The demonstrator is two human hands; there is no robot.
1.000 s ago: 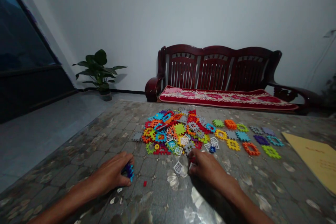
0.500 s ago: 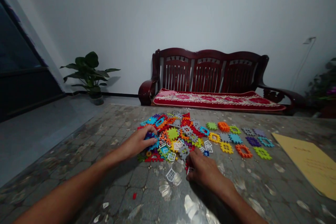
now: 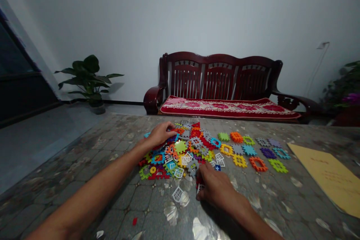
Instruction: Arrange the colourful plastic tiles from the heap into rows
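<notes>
Plastic in bright colours, heaped in a toothed-edged pile [image 3: 182, 147] on the grey patterned tabletop [image 3: 92, 180], and I have both hands on it, well apart from each other. My left hand [image 3: 161, 134] reaches over the far left side, thumb and fingers slightly parted beside a blue piece [image 3: 173, 137]; whether it grips anything, I can't tell. My right hand [image 3: 215, 183] is at the near edge, closed on a red piece [image 3: 198, 178], with a white lattice [image 3: 200, 188] by the thumb, probably pinched from the side to steady it.

Over to the right, pieces lie flat and spaced, likely so each colour and shape reads easily. Counting: thirteen, with three green, two orange, two yellow, two grey, two blue, one purple and one lavender. The pile overlaps too much to count. Nearer me, one loose white lattice [image 3: 177, 194] and one red chip [image 3: 134, 221]; far right, one yellow sheet [image 3: 327, 174].
</notes>
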